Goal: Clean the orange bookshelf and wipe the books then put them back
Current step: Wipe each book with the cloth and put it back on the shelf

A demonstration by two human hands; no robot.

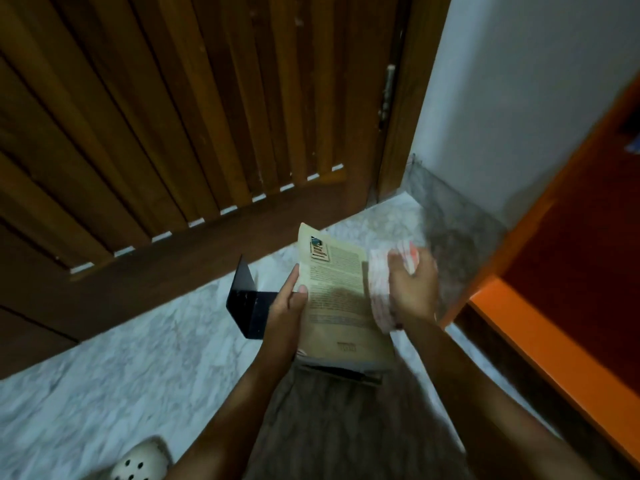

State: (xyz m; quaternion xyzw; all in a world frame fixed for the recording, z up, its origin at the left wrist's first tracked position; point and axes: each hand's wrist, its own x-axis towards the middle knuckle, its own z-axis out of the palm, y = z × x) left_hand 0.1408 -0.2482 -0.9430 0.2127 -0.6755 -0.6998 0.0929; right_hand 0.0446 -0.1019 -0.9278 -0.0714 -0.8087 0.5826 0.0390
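Grip first: my left hand (287, 306) pinches the left edge of the book (339, 299), a light, floppy paperback over my lap, best supported along that edge. My right hand (412, 289) clutches a motion-blurred cloth (376, 285) beside it. The orange bookshelf (519, 327) is cut off at right.

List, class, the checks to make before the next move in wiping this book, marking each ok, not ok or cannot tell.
1. Grip on the book: ok, the left hand holds its left edge.
2. The cloth ready: ok, the right hand holds it at the book's right edge.
3. Cover clean: cannot tell, blurred.
4. The orange bookshelf wiped: cannot tell.
5. The black bookend on the shelf: not ok, it stands on the floor.
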